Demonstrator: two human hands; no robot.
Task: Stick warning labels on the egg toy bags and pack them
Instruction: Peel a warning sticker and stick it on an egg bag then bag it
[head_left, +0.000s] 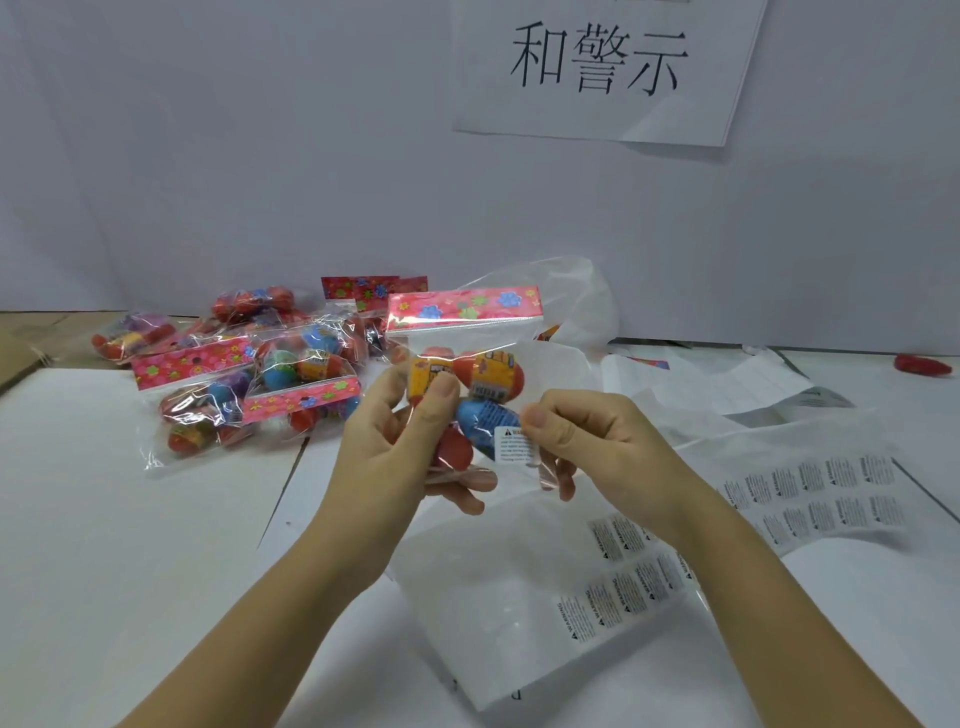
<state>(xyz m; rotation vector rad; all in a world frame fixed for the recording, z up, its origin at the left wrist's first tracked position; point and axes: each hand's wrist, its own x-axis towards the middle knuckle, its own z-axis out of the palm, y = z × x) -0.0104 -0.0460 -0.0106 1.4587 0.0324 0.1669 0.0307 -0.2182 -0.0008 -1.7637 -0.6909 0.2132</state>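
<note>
egg toy bag (489, 378) clasped in left grip (387, 441), right grip (589, 441) pinching its warning label (511, 446)

Wide room to pass over the bare table (130, 545) at the near left. Farther back on the left, blocked by a pile of egg toy bags (249, 374), heaped close together. Middle taken up by the left hand (395, 441) and right hand (587, 441), with the held bag (467, 364) between them. Below and to the right, only flat label sheets (815, 493), easy to pass over. At the back, shut off by the wall (260, 182), with a puffy clear bag (587, 296) and loose papers (737, 387) just before it.
</note>
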